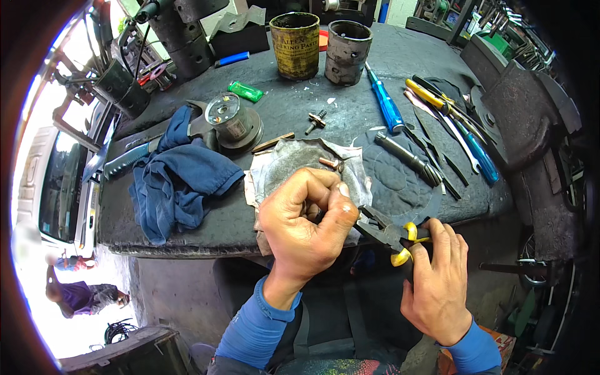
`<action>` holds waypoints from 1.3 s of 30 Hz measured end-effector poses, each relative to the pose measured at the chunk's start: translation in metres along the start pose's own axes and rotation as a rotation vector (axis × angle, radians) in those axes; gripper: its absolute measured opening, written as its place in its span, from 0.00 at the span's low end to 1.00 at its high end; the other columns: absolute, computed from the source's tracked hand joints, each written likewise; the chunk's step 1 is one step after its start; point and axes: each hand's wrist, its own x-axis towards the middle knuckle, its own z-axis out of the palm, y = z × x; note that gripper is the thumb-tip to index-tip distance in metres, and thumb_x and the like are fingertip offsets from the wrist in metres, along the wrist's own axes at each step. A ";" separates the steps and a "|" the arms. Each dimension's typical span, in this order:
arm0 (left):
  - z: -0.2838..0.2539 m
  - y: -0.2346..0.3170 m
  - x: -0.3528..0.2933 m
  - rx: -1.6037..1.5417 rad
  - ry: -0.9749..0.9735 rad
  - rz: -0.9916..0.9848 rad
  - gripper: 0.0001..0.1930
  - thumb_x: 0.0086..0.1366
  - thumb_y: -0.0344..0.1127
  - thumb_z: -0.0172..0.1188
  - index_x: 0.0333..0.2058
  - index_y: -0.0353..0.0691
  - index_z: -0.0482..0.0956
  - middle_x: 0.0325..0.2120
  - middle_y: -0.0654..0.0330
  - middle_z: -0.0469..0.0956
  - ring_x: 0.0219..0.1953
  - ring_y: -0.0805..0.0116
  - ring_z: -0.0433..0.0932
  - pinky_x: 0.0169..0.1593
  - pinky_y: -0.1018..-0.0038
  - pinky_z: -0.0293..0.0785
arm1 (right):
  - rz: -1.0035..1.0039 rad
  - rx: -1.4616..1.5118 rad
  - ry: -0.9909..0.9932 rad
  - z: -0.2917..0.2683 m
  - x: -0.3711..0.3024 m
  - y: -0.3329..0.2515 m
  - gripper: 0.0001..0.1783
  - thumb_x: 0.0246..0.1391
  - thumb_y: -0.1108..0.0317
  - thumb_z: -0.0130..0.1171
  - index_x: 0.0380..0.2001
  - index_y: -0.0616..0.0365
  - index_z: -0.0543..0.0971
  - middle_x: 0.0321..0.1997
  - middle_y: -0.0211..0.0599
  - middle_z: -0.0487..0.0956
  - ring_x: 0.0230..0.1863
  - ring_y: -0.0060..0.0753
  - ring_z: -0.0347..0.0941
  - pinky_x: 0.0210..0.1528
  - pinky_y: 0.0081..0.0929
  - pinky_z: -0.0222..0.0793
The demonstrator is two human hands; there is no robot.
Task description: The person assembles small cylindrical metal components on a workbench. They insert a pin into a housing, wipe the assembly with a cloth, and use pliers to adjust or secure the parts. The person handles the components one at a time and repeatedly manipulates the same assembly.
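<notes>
My left hand (306,219) is curled in a pinch above the front edge of the workbench, thumb against the fingers. Whatever sits between those fingertips is hidden. My right hand (440,281) grips a pair of pliers (382,232) with yellow and black handles. Its jaws look parted and point left, close beside my left thumb. Just beyond my left knuckles, a small copper-coloured piece (329,164) shows over a dirty grey-white cloth (284,162). A small metal part with a threaded stud (316,120) lies farther back on the bench.
Left on the bench (287,103) are a blue rag (181,181) and a round metal part (234,125). Two tins, one yellow (295,50) and one grey (347,53), stand behind. Right lie a blue screwdriver (387,103), a milling cutter (409,159) and several hand tools.
</notes>
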 end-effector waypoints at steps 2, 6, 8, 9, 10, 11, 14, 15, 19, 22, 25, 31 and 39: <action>-0.001 0.001 0.000 0.006 -0.011 -0.010 0.13 0.61 0.19 0.66 0.23 0.37 0.70 0.27 0.66 0.79 0.23 0.88 0.61 0.26 0.83 0.58 | -0.016 0.114 -0.069 -0.008 0.002 0.002 0.24 0.39 0.77 0.65 0.45 0.70 0.79 0.62 0.66 0.69 0.63 0.68 0.67 0.65 0.62 0.60; -0.004 0.002 0.000 0.016 -0.033 -0.005 0.13 0.58 0.20 0.67 0.23 0.36 0.70 0.26 0.64 0.80 0.23 0.85 0.63 0.26 0.82 0.60 | -0.027 0.446 -0.249 -0.016 0.004 0.015 0.23 0.41 0.77 0.64 0.45 0.68 0.79 0.59 0.62 0.72 0.58 0.65 0.72 0.61 0.50 0.68; -0.006 0.002 0.001 0.003 -0.060 0.009 0.13 0.57 0.20 0.67 0.23 0.36 0.70 0.26 0.63 0.80 0.24 0.84 0.64 0.27 0.81 0.62 | -0.003 0.698 -0.423 -0.024 0.010 0.021 0.22 0.43 0.77 0.63 0.45 0.66 0.79 0.55 0.58 0.74 0.54 0.64 0.75 0.58 0.46 0.71; -0.006 0.002 0.002 -0.010 -0.081 0.020 0.13 0.57 0.20 0.67 0.22 0.36 0.70 0.27 0.63 0.81 0.24 0.84 0.65 0.27 0.81 0.62 | 0.015 0.820 -0.503 -0.028 0.012 0.026 0.21 0.44 0.78 0.63 0.46 0.66 0.79 0.54 0.57 0.75 0.52 0.64 0.76 0.57 0.44 0.73; -0.007 0.002 0.003 -0.025 -0.103 0.010 0.13 0.57 0.21 0.67 0.23 0.36 0.70 0.27 0.63 0.81 0.24 0.83 0.65 0.27 0.81 0.63 | 0.041 0.946 -0.592 -0.028 0.015 0.033 0.19 0.48 0.77 0.62 0.46 0.63 0.82 0.53 0.52 0.79 0.52 0.55 0.79 0.57 0.42 0.74; -0.009 0.003 0.004 -0.039 -0.126 0.001 0.13 0.58 0.21 0.67 0.23 0.36 0.70 0.27 0.62 0.81 0.24 0.83 0.65 0.28 0.81 0.63 | 0.129 1.144 -0.723 -0.026 0.017 0.040 0.18 0.49 0.76 0.63 0.46 0.64 0.82 0.54 0.51 0.80 0.53 0.52 0.79 0.57 0.41 0.74; -0.013 0.004 0.003 -0.101 -0.171 -0.053 0.12 0.59 0.21 0.66 0.23 0.36 0.71 0.28 0.62 0.81 0.25 0.83 0.66 0.28 0.81 0.64 | 0.247 1.695 -1.038 -0.008 0.016 0.061 0.19 0.54 0.68 0.66 0.49 0.65 0.86 0.57 0.47 0.82 0.57 0.39 0.77 0.60 0.34 0.73; -0.014 0.004 0.004 -0.122 -0.177 -0.070 0.12 0.59 0.21 0.66 0.23 0.36 0.71 0.28 0.62 0.81 0.25 0.83 0.67 0.29 0.81 0.64 | 0.316 1.813 -1.081 -0.005 0.016 0.060 0.21 0.54 0.65 0.67 0.49 0.66 0.86 0.58 0.47 0.81 0.55 0.40 0.77 0.61 0.33 0.72; -0.012 0.006 0.005 -0.118 -0.144 -0.093 0.11 0.64 0.24 0.63 0.24 0.36 0.71 0.29 0.56 0.82 0.28 0.81 0.69 0.32 0.79 0.66 | 0.346 1.470 -0.931 -0.025 0.012 0.045 0.21 0.56 0.70 0.65 0.53 0.65 0.82 0.62 0.45 0.79 0.59 0.40 0.78 0.63 0.34 0.70; -0.005 0.002 0.005 -0.168 -0.084 -0.130 0.12 0.64 0.22 0.66 0.25 0.36 0.72 0.30 0.64 0.81 0.25 0.88 0.65 0.27 0.84 0.60 | -0.022 0.689 -0.413 -0.029 -0.004 0.022 0.28 0.45 0.76 0.65 0.54 0.68 0.77 0.63 0.58 0.72 0.61 0.62 0.73 0.67 0.44 0.67; -0.002 0.005 0.004 -0.154 -0.042 -0.149 0.12 0.65 0.22 0.66 0.25 0.36 0.72 0.29 0.65 0.81 0.25 0.88 0.65 0.27 0.84 0.60 | 0.017 0.298 -0.200 -0.019 -0.012 0.006 0.34 0.37 0.76 0.66 0.54 0.71 0.75 0.65 0.66 0.67 0.66 0.69 0.65 0.70 0.55 0.61; -0.001 0.004 0.004 -0.133 -0.039 -0.126 0.12 0.65 0.22 0.66 0.25 0.36 0.72 0.28 0.66 0.80 0.25 0.89 0.64 0.27 0.85 0.61 | 0.001 0.015 -0.053 -0.008 -0.009 -0.004 0.34 0.35 0.75 0.68 0.53 0.72 0.76 0.66 0.67 0.66 0.68 0.71 0.62 0.70 0.66 0.55; 0.000 0.009 0.003 -0.036 -0.047 -0.116 0.11 0.66 0.23 0.63 0.24 0.34 0.72 0.31 0.56 0.83 0.30 0.81 0.70 0.36 0.80 0.68 | -0.011 -0.032 0.002 -0.003 -0.006 -0.005 0.28 0.38 0.74 0.66 0.48 0.72 0.78 0.64 0.68 0.68 0.65 0.69 0.65 0.67 0.66 0.57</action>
